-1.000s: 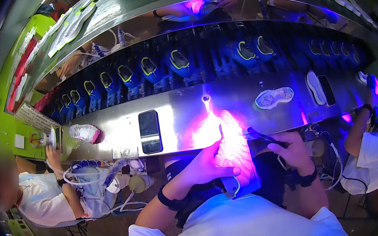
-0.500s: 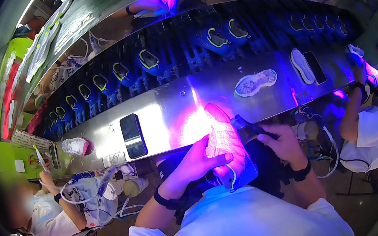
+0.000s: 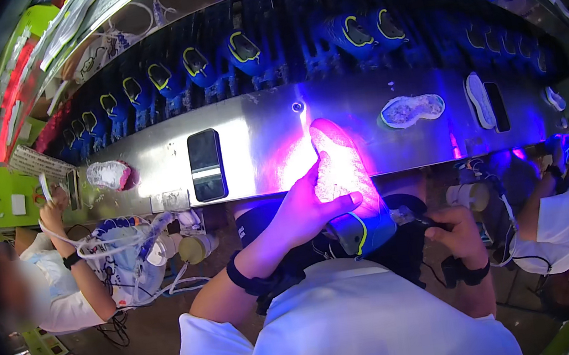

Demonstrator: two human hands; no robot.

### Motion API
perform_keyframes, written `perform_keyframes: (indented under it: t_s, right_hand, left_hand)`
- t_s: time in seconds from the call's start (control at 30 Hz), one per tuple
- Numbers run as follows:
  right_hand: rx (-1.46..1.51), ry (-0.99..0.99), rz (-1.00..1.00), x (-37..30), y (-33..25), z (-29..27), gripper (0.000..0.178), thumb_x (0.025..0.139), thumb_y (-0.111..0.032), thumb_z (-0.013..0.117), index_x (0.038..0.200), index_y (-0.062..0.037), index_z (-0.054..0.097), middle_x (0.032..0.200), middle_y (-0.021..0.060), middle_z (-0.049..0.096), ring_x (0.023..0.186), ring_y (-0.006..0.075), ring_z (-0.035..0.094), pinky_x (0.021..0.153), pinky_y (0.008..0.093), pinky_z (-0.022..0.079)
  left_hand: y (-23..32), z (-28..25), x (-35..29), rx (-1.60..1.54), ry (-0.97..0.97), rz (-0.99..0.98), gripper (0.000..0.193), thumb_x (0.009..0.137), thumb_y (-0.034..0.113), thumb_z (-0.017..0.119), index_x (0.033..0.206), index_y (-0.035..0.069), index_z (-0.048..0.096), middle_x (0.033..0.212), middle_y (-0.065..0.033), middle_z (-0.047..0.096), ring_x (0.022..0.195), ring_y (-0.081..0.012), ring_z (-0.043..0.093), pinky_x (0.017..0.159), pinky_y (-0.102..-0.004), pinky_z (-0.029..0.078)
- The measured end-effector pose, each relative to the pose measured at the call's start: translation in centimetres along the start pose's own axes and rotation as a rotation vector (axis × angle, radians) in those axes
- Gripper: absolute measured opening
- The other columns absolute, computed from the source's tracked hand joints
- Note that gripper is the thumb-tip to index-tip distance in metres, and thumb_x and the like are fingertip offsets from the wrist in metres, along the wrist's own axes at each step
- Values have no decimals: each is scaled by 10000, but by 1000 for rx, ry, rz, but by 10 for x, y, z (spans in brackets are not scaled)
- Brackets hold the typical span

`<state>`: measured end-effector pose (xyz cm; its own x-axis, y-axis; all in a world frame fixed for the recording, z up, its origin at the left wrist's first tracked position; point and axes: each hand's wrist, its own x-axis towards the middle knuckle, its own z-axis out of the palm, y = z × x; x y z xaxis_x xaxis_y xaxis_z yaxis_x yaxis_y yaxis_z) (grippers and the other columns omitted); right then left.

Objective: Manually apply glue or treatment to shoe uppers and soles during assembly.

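Observation:
My left hand grips a blue shoe with a yellow-green collar edge, thumb over its side and fingers round the far side. The shoe's toe points away from me over the bench edge, and bright pink-violet light washes out its forefoot. Close to the heel's right side, my right hand is closed round a slim dark handheld tool. The tool's tip is beside the shoe; whether it touches, I cannot tell.
A metal bench crosses ahead, carrying a phone, a pale sole and a whitish shoe-shaped piece. Behind it stands a row of blue shoes. Co-workers sit at left and right, with hoses nearby.
My right hand and the tool have moved down and right, from the shoe's side to near its heel. The shoe remains in my left hand. The whole view has shifted slightly.

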<state>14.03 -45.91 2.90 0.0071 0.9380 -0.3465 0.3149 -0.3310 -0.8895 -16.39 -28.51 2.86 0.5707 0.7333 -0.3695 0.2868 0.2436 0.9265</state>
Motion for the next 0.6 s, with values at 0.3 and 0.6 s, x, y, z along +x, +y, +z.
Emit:
perform_keyframes:
  t_s: [0.3,0.6]
  right_hand:
    - [-254,95,-261,9,-54,51,311,821,-111,805,1112,-13,755,718,77,605,626,168,560,598,313,424]
    - [-393,67,-392,19,-111,46,363,792,-88,813,1148,-42,755,699,83,594,596,181,553,577,306,417]
  left_hand:
    - [-13,-34,-49,-610,93,-126,838,902,286,786,1504,-70,324,1181,-148,640,1051,-252,671,878,-352,557]
    - [-36,-39,-78,-1044,-187,-392,480,999,498,594,1102,29,618,832,-102,711,681,-240,729,514,-323,589]
